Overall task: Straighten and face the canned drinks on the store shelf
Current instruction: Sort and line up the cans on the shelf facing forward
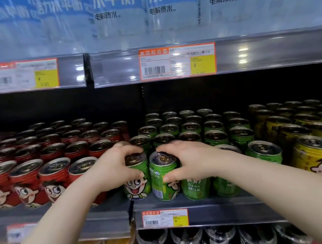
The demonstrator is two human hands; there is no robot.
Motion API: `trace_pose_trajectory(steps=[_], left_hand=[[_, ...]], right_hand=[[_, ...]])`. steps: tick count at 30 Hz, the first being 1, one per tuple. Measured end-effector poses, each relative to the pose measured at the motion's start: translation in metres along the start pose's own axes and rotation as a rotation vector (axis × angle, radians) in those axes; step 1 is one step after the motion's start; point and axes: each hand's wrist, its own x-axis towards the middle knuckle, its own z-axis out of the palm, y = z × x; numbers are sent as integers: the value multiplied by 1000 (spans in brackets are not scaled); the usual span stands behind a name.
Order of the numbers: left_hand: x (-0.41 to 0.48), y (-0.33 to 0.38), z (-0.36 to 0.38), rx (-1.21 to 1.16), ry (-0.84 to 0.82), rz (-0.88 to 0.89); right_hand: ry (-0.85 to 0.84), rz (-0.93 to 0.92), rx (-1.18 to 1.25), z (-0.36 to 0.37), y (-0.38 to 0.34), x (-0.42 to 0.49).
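Left-hand fingers (133, 149) curl over the rim of one green can (137, 181), thumb on its face. The left hand (114, 167) grips it. Beside it, the right hand (188, 158) clasps a neighbouring green can (163, 178), barcode facing out. Both stand at mid-frame on the shelf (194, 202) front, between red cans (55, 178) and yellow cans (315, 157).

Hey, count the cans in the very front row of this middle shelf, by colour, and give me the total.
Red cans: 4
Green cans: 5, one gripped by the left hand and one by the right hand
Yellow cans: 2, one cut off at the picture's edge
Total: 11
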Motion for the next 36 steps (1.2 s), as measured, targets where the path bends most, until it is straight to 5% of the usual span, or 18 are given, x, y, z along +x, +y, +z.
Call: trace_pose_trajectory(steps=[9,18,24,32,36], left_hand=[[-3,14,15,-128,22,72],[-7,-3,22,-285,-45,36],[-5,-8,21,-441,-136,33],[-4,-8,24,-343,-96,44],[-6,8,22,-29,-7,73]], right_hand=[[-99,15,32,-12,21,-18],[88,178,8,-1,11,-16],[-3,89,72,-4,17,-19],[58,91,61,-1,15,-18],[53,32,236,-15,27,-26]])
